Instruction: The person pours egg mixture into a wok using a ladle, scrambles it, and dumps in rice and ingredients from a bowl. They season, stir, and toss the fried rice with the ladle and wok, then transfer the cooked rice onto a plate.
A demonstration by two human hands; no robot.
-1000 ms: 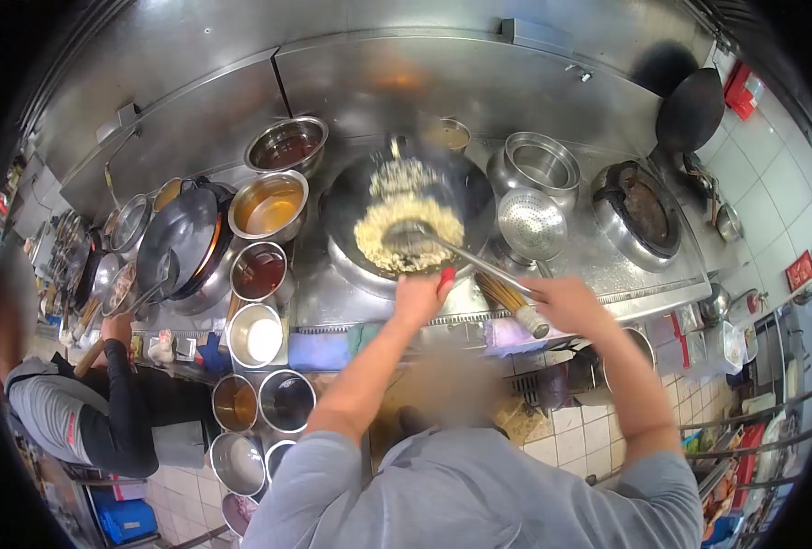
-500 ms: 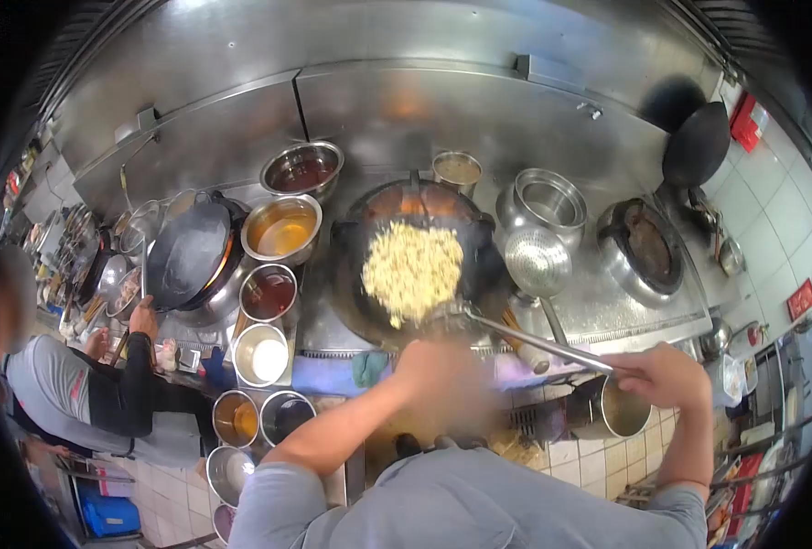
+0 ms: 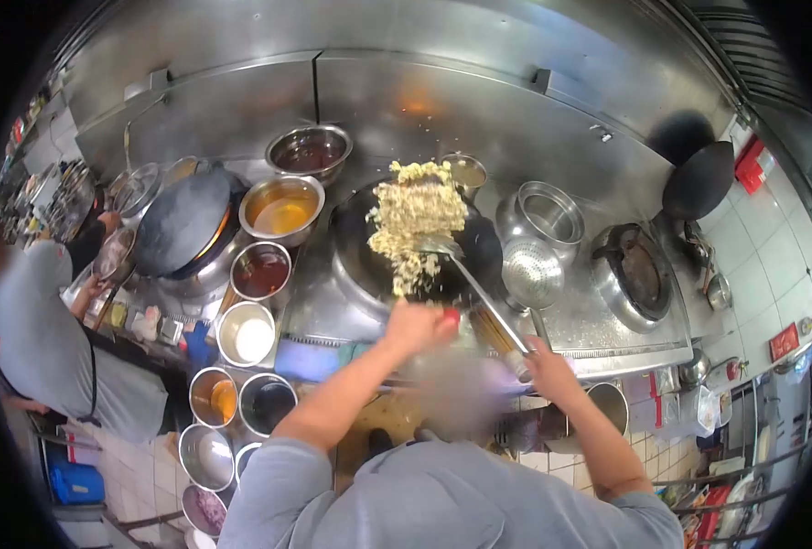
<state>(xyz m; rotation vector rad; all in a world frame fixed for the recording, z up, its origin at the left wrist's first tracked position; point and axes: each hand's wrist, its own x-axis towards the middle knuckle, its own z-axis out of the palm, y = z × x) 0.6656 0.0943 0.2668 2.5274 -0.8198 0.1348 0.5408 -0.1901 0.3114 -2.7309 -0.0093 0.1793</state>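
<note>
In the head view, fried rice (image 3: 415, 215) with yellow bits flies up in a loose, blurred mass over the black wok (image 3: 351, 242). Stray grains are scattered in the air above it. My left hand (image 3: 415, 327) is closed at the wok's near edge, apparently round its handle; a small red patch shows beside the fingers. My right hand (image 3: 549, 371) grips the long handle of a metal wok ladle (image 3: 479, 288). The ladle's head is over the wok, among the lower part of the rice.
Left of the wok stand bowls of red liquid (image 3: 261, 272) and yellow liquid (image 3: 283, 210), and a steaming wok (image 3: 186, 224). A perforated strainer (image 3: 531, 272) and a metal pot (image 3: 549, 215) stand right. A co-worker (image 3: 49, 311) is at the left.
The rice has risen and stretched out from a compact heap into the air. My right hand has moved left and inward with the ladle, whose head is now farther from me. The co-worker has shifted.
</note>
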